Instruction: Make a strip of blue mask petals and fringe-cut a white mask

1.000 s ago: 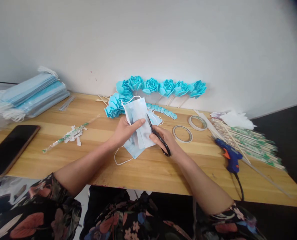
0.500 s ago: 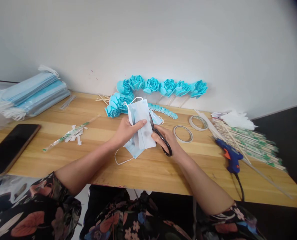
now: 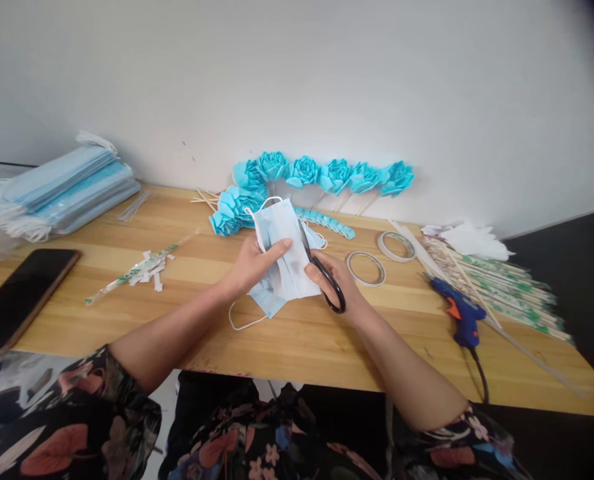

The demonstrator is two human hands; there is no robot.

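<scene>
My left hand (image 3: 257,267) grips a light blue face mask (image 3: 287,257) upright above the table, thumb across its front. The mask's white ear loop curls over its top. In my right hand (image 3: 339,277) is a pair of black-handled scissors (image 3: 331,287), fingers in the handles. The blades run along the mask's right edge; whether they are closed I cannot make out. Under the held mask lies another blue mask (image 3: 269,303), mostly covered, its loop spread on the wood. Behind are several turquoise flowers (image 3: 304,171) on sticks and a row of turquoise folded pieces (image 3: 327,221).
Stacked masks (image 3: 67,187) sit at the left, above a phone (image 3: 27,297). Paper scraps (image 3: 149,272) lie near a clear wrapper. To the right are two tape rolls (image 3: 365,269), a blue glue gun (image 3: 459,310) with its cord, and wrapped sticks (image 3: 514,287). A wall stands behind.
The held mask has tilted slightly, its lower right corner swinging right toward my right hand. Both hands stay nearly where they were, and the scissors remain along its edge.
</scene>
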